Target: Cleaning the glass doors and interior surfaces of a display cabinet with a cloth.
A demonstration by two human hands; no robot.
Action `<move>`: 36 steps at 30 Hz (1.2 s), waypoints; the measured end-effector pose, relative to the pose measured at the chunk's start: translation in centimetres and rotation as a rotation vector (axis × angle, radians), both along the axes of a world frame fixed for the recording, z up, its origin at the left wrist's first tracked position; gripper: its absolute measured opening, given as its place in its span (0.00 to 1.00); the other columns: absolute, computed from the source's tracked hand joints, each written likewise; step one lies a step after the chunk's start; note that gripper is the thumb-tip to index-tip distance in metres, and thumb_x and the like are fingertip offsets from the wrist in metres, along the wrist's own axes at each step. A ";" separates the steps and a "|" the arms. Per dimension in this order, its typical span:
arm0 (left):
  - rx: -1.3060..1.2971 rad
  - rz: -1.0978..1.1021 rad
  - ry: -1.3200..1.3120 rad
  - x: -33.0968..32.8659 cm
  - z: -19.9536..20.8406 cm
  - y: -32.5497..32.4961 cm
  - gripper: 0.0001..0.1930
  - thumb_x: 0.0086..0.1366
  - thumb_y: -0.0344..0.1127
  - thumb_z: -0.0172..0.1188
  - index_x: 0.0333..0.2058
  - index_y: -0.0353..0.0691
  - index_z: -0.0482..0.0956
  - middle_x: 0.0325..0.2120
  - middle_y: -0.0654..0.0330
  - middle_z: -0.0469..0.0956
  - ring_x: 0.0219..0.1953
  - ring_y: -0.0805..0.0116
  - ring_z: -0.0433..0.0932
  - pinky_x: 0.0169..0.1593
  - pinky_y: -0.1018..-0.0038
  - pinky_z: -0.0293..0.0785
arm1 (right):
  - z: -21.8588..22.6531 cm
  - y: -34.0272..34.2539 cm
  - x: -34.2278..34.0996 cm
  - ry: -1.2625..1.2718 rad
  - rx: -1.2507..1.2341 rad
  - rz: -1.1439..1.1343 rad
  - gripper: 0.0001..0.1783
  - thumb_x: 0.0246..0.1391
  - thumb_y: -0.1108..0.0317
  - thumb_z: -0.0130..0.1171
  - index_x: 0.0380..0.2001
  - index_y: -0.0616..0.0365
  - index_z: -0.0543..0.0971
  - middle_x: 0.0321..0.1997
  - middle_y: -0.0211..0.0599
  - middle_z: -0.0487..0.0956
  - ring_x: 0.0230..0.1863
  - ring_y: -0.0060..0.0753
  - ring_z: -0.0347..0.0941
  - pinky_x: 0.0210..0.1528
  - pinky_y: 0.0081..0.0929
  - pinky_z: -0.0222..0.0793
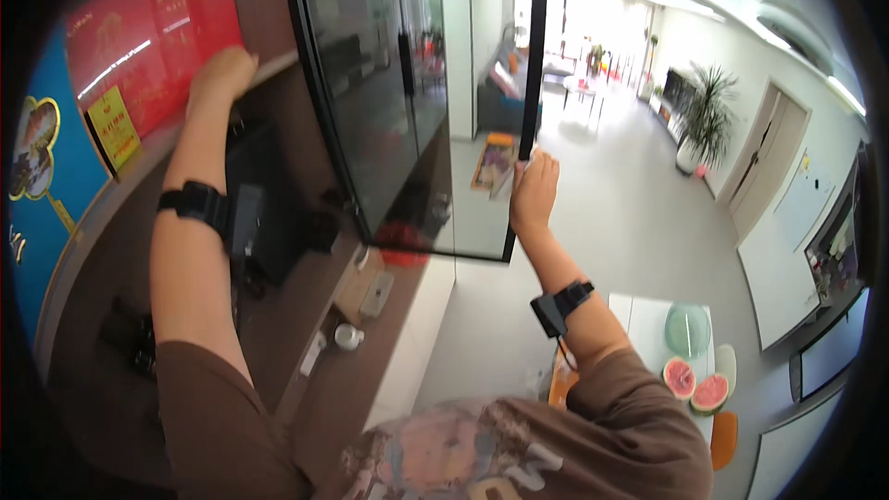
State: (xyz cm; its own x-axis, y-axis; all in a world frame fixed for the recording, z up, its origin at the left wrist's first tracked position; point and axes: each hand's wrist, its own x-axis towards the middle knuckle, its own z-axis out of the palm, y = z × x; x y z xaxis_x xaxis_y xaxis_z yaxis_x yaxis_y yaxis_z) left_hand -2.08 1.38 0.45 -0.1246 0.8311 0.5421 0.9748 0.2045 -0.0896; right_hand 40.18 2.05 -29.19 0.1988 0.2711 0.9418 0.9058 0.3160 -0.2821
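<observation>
My right hand (535, 190) is closed round the black-framed outer edge of an open glass cabinet door (370, 130). A small pale bit shows by its fingers, too small to name. Inside the cabinet, my left hand (222, 76) reaches up to the shelf edge (275, 65), just beside a shiny red panel (148, 37). Its fingers are curled and mostly turned away, so what they hold, if anything, is hidden. Each forearm wears a black strapped device.
Below are a dark monitor (264, 213), a white cup (348, 337) and a red round object (403, 243) behind the glass. To the right, a white table (639, 315) bears watermelon halves (679, 378) and a green glass bowl (687, 330). A sofa and potted plant (708, 116) stand farther off.
</observation>
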 end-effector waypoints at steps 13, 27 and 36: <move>0.012 -0.065 0.245 -4.8 1.1 5.8 0.27 0.70 0.52 0.47 0.44 0.30 0.80 0.47 0.38 0.77 0.53 0.42 0.75 0.56 0.55 0.69 | -20.0 -3.1 -0.1 0.142 -0.610 0.115 0.13 0.58 0.70 0.58 0.43 0.64 0.70 0.42 0.50 0.75 0.45 0.54 0.68 0.48 0.45 0.65; 0.100 0.043 0.107 2.1 0.7 -0.2 0.24 0.68 0.50 0.53 0.43 0.31 0.81 0.47 0.41 0.79 0.51 0.45 0.77 0.53 0.57 0.72 | -28.3 2.7 -6.2 1.247 -0.492 0.416 0.17 0.67 0.60 0.50 0.38 0.68 0.72 0.36 0.47 0.78 0.36 0.40 0.76 0.39 0.35 0.71; 0.083 0.080 0.082 1.9 0.5 -1.2 0.23 0.68 0.49 0.53 0.44 0.31 0.81 0.48 0.41 0.78 0.52 0.46 0.77 0.55 0.57 0.72 | -24.5 2.2 -18.9 1.467 -0.673 1.067 0.08 0.66 0.67 0.52 0.43 0.59 0.70 0.41 0.34 0.76 0.39 0.26 0.73 0.40 0.27 0.69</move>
State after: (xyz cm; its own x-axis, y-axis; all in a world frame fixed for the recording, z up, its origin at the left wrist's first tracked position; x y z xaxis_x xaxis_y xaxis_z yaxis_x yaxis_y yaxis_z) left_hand -0.21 0.22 0.97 -0.1407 0.7721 0.6198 0.9451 0.2913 -0.1482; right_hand 21.32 4.24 -53.68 0.1471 0.9864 -0.0737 -0.5761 0.0249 -0.8170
